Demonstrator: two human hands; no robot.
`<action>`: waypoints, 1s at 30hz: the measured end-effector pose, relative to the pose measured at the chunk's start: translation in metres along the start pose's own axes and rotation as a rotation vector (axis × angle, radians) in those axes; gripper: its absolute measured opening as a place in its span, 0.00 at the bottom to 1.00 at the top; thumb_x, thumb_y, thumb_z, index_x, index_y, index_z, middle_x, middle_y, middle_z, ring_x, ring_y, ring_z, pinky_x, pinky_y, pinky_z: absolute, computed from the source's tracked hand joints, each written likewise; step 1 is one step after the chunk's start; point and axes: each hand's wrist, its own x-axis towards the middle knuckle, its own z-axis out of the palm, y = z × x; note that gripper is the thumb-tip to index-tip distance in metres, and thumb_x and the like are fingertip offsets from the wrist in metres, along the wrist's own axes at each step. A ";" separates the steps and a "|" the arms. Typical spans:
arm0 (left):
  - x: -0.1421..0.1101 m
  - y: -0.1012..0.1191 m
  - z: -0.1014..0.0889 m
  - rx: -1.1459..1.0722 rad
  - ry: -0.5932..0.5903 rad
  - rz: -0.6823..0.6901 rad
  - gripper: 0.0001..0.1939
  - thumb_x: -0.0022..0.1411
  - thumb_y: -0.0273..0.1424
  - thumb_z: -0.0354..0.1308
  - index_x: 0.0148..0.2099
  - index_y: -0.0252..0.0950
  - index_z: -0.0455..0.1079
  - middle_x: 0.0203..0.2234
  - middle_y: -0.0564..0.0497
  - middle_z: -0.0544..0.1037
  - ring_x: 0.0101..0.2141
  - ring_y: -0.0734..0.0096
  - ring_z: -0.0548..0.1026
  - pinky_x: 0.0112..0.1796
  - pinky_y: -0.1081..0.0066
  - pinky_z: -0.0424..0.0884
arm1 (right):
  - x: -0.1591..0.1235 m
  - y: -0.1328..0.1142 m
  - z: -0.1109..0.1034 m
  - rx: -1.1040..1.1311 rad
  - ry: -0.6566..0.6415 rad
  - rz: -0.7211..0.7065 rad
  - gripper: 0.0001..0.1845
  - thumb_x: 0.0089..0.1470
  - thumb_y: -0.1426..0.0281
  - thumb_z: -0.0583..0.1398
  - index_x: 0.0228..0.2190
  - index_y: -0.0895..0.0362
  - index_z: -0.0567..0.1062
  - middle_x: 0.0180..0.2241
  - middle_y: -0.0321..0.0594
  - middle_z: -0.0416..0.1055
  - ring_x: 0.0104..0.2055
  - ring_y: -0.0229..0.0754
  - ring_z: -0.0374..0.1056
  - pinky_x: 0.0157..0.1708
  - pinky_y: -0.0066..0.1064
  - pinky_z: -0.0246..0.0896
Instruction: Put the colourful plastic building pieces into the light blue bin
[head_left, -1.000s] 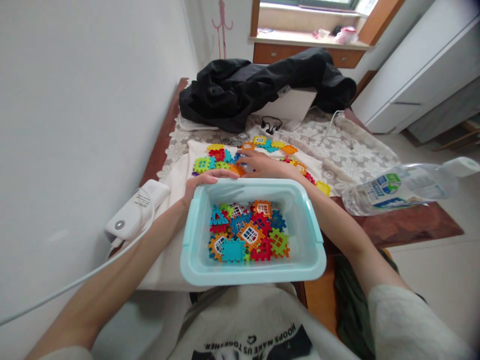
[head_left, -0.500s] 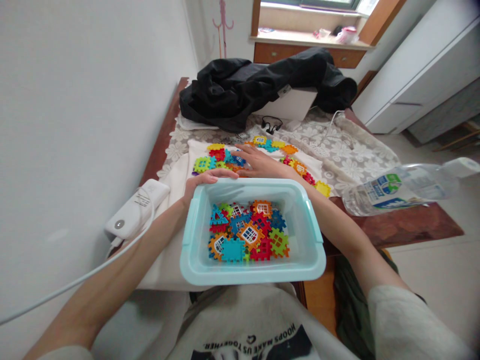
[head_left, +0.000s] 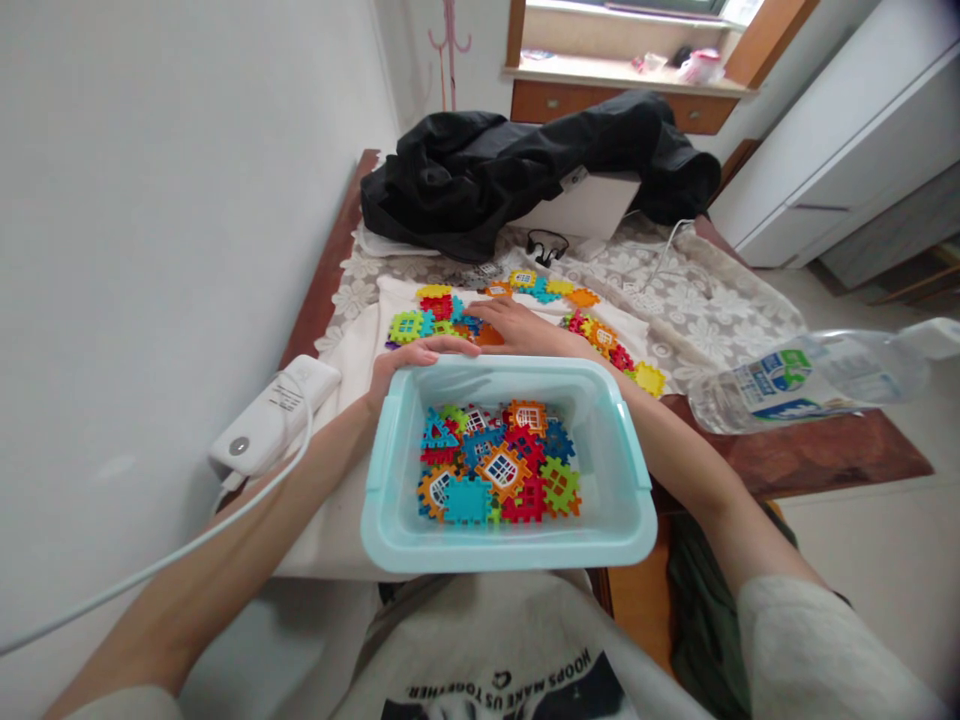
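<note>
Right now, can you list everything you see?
Plastic bin: one, turquoise, front centre
Toy tiles: many, multicoloured, inside bin
Loose tiles: many, multicoloured, beyond bin
Cloth: one, white, under loose tiles
Floral tablecloth: one, grey-white, beyond cloth
Table: one, reddish-brown, underneath
Plastic bottle: one, clear, right
Boxy device: one, white, left
Crumpled garment: one, black, table's far end
Laptop-like panel: one, white, partly beneath garment
Earphones: one set, black, before panel
Coat stand: one, pink, back left
Window: one, brown-framed, back
Drawer unit: one, brown, below window
Cabinet: one, white, right
Shirt: one, grey, bottom
Left hand: one, bin's far-left rim
Right hand: one, over loose tiles
</note>
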 end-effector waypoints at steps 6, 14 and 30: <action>-0.002 -0.001 -0.001 0.030 -0.004 0.001 0.18 0.51 0.37 0.67 0.43 0.35 0.88 0.40 0.42 0.88 0.36 0.57 0.80 0.36 0.66 0.75 | -0.004 0.000 -0.002 0.061 0.034 0.049 0.38 0.68 0.59 0.67 0.74 0.54 0.67 0.71 0.55 0.69 0.74 0.59 0.65 0.75 0.49 0.61; -0.005 -0.002 0.008 0.079 -0.006 0.022 0.15 0.55 0.40 0.71 0.42 0.38 0.88 0.42 0.45 0.87 0.39 0.62 0.80 0.40 0.69 0.77 | 0.004 0.008 0.001 0.103 0.060 -0.016 0.22 0.65 0.69 0.66 0.59 0.53 0.79 0.60 0.50 0.75 0.60 0.53 0.74 0.63 0.43 0.71; -0.010 -0.010 0.020 -0.044 -0.200 0.025 0.33 0.61 0.51 0.66 0.59 0.34 0.86 0.60 0.39 0.85 0.53 0.47 0.84 0.51 0.59 0.81 | -0.004 0.011 -0.042 0.269 0.168 -0.109 0.15 0.68 0.61 0.67 0.51 0.55 0.82 0.45 0.43 0.83 0.45 0.46 0.76 0.49 0.38 0.71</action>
